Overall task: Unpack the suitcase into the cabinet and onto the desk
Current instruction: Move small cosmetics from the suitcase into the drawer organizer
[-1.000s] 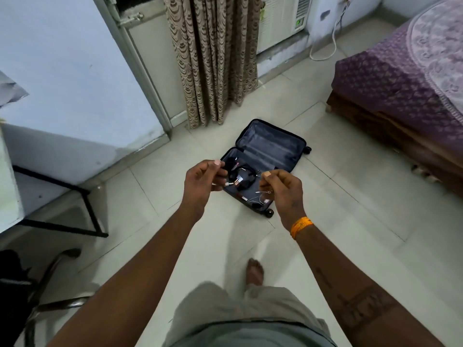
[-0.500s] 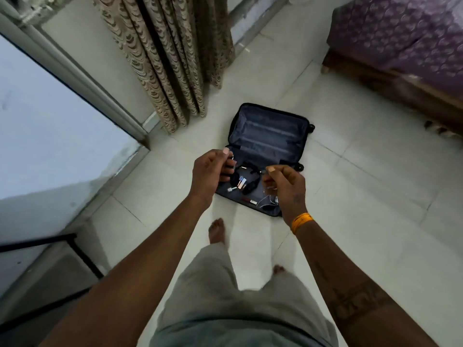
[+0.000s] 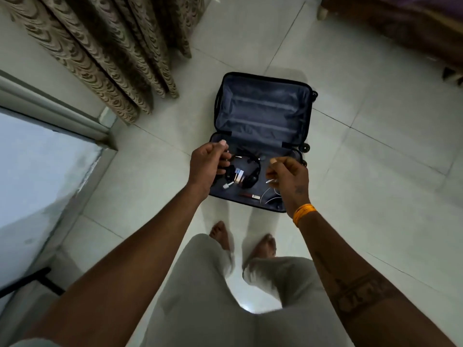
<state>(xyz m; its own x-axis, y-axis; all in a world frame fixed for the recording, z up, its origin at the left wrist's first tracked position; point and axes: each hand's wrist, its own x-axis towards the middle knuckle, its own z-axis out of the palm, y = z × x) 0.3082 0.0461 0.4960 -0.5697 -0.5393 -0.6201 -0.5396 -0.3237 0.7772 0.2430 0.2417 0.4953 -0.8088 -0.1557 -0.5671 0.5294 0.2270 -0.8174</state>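
A small dark suitcase (image 3: 263, 111) lies open on the tiled floor, its far half bare. The near half holds black headphones (image 3: 253, 176), a white plug (image 3: 226, 185), a thin reddish stick (image 3: 249, 195) and a loose white cable (image 3: 269, 197). My left hand (image 3: 205, 166) hovers over the near half's left edge, fingers pinched, with a thin metal tip showing beside them. My right hand (image 3: 290, 176) hovers over its right side, also pinched, a small metal plug sticking out below the fingers. A fine cable seems to be held between both hands; its middle is too thin to see.
A patterned brown curtain (image 3: 100, 58) hangs at the back left. A pale panel (image 3: 37, 166) fills the left side, with a black metal leg (image 3: 27, 281) below it. A wooden bed frame (image 3: 400, 28) runs along the top right. My bare feet (image 3: 220, 236) stand just before the suitcase.
I have walked up to the suitcase and my view has tipped downward. My hands have moved apart a little and stayed pinched throughout.
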